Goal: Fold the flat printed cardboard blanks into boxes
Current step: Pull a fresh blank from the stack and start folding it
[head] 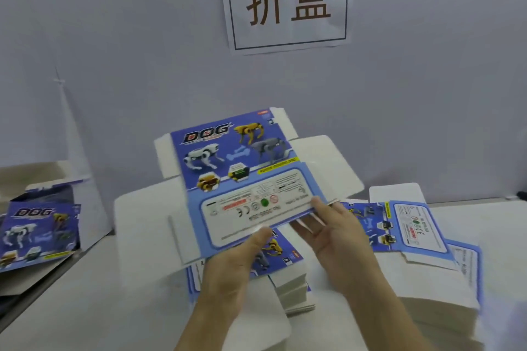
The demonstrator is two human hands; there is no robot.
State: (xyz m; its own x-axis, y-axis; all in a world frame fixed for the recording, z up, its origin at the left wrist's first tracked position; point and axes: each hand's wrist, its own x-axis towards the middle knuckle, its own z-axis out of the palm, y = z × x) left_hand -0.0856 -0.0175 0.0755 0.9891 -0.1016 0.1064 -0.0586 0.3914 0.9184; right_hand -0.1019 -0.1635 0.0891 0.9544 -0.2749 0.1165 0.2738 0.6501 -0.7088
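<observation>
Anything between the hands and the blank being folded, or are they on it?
Nothing visible in the way. The left hand and the right hand both pinch the near edge of the blank, which is held above the stack of flat blanks on the table.

- A raised blank (239, 179) hangs mid-scene, over a stack of blanks (291, 285) on the table (85, 308).
- A second stack (413, 231) lies to its right.
- More printed cardboard (40, 234) sits far left, past the table's edge (folded or flat, I can't tell).
- A sign (288, 0) is on the wall (114, 37) behind.
</observation>
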